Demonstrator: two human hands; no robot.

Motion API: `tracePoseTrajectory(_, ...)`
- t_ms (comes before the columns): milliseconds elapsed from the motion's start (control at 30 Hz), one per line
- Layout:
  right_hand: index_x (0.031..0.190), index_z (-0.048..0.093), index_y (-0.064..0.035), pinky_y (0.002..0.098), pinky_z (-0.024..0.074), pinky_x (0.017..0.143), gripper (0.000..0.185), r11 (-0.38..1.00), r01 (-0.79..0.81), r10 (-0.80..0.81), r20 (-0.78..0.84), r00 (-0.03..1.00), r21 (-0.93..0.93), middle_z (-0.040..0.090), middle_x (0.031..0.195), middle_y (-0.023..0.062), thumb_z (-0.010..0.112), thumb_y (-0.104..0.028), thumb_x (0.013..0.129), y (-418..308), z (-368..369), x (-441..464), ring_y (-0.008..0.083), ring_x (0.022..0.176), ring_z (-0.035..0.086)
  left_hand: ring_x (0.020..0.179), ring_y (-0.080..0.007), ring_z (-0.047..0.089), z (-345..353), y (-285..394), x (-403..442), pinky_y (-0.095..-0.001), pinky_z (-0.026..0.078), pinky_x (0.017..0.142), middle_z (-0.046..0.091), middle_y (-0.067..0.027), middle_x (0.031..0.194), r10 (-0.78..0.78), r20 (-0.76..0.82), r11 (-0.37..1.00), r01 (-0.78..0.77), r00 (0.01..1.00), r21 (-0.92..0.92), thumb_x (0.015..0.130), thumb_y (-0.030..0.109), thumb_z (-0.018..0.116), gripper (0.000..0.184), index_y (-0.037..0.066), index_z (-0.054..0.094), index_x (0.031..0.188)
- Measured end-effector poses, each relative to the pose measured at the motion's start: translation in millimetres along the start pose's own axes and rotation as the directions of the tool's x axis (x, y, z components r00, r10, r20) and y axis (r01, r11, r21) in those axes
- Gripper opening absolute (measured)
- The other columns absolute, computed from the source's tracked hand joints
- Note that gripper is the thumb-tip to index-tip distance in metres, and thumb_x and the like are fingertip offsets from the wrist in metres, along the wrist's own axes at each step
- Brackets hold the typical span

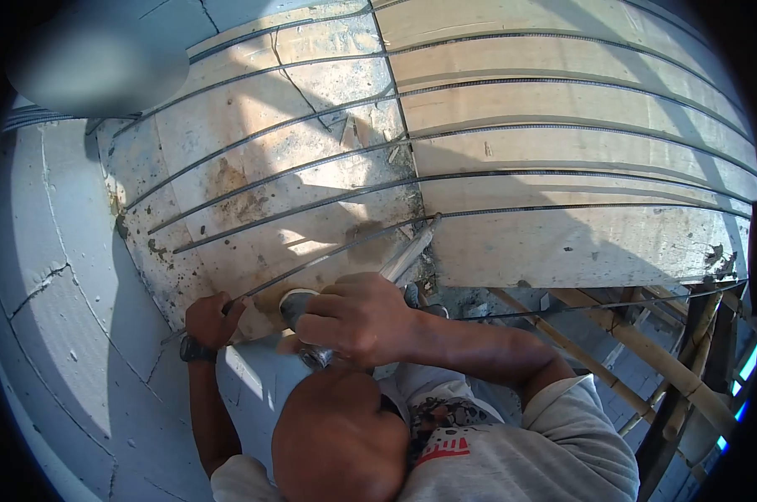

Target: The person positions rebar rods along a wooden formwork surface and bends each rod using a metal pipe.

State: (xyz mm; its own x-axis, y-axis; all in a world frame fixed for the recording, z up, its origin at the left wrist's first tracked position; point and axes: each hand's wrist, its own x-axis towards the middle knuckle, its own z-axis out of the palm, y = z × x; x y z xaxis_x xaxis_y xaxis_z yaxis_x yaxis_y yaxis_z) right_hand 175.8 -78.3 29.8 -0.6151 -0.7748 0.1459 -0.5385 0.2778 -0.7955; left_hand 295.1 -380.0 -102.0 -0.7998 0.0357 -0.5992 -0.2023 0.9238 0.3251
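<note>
Long steel bars (554, 173) run across pale wooden boards (520, 251). My left hand (213, 320), with a dark watch at its wrist, is closed round the lowest bar near its left end. My right hand (357, 316) is a fist just above the boards' lower edge. A pale stick (409, 253) reaches from beside this fist up to the lowest bar at the boards' seam. Small shiny parts (315, 358) show beneath the fist, which hides what it grips.
Grey block walling (60, 276) stands at the left. Bamboo poles (646, 368) cross below the boards at the right. A blurred pale round shape (98, 67) covers the upper left. Wood scraps (351, 132) lie among the bars.
</note>
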Motion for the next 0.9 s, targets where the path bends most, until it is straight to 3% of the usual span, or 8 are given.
tracePoseTrajectory(200,0.093,0.059,-0.0087,0.0448,0.0539,0.056,0.027,0.999,0.032,-0.032,0.053,0.998,-0.005,0.066,0.078,0.0088,0.074,-0.022,0.074,11,77,21,0.0317,0.067,0.069,0.063,-0.035,0.066,-6,5,-42,-0.0454,0.051,0.056,0.066,-0.0138,0.068,0.051,-0.215,0.998,-0.058,0.975,-0.028,0.087,0.047,0.071,0.043,0.007,0.065,0.072)
tracePoseTrajectory(333,0.094,0.059,-0.0086,0.0443,0.0531,0.055,0.03,0.99,-0.139,0.139,0.108,0.984,-0.012,0.065,0.078,0.0085,0.075,-0.022,0.072,14,74,27,0.0321,0.067,0.068,0.063,-0.0341,0.067,-10,25,-54,-0.0446,0.051,0.056,0.067,-0.0142,0.069,-0.074,-0.136,0.992,0.059,0.988,-0.114,0.083,0.046,0.074,0.04,0.007,0.069,0.073)
tracePoseTrajectory(433,0.095,0.06,-0.0098,0.044,0.0508,0.054,0.034,0.981,-0.181,0.187,0.096,0.978,-0.064,0.062,0.075,0.0069,0.077,-0.023,0.068,21,78,29,0.031,0.066,0.067,0.064,-0.0345,0.067,-14,36,-65,-0.0447,0.052,0.057,0.068,-0.0151,0.07,-0.123,-0.052,0.991,0.12,0.991,-0.051,0.082,0.046,0.075,0.039,0.008,0.072,0.074)
tracePoseTrajectory(533,0.094,0.059,-0.0097,0.0447,0.0505,0.053,0.032,0.994,-0.095,0.096,0.024,0.995,-0.061,0.062,0.073,0.0069,0.077,-0.023,0.072,15,91,17,0.0321,0.063,0.066,0.065,-0.035,0.068,-28,53,-74,-0.045,0.053,0.059,0.068,-0.0153,0.07,-0.114,-0.163,0.993,0.11,0.98,-0.036,0.081,0.047,0.075,0.041,0.006,0.072,0.074)
tracePoseTrajectory(733,0.092,0.058,-0.0087,0.0447,0.055,0.055,0.018,0.962,-0.256,0.264,0.083,0.961,-0.097,0.069,0.081,0.0103,0.068,-0.02,0.081,24,98,10,0.0328,0.067,0.071,0.064,-0.0348,0.066,-80,103,-96,-0.0458,0.05,0.06,0.066,-0.0133,0.067,-0.002,-0.002,0.999,0.002,1.0,-0.038,0.084,0.051,0.073,0.046,0.005,0.073,0.075)
tracePoseTrajectory(900,0.091,0.058,-0.0109,0.0454,0.0515,0.053,0.023,0.953,-0.288,0.289,0.004,0.957,-0.095,0.065,0.075,0.0079,0.073,-0.024,0.079,26,102,2,0.0318,0.064,0.068,0.065,-0.0366,0.066,-102,127,-96,-0.0467,0.051,0.061,0.067,-0.0165,0.068,0.051,0.055,0.998,-0.049,0.997,-0.03,0.085,0.055,0.07,0.051,0.004,0.072,0.077)
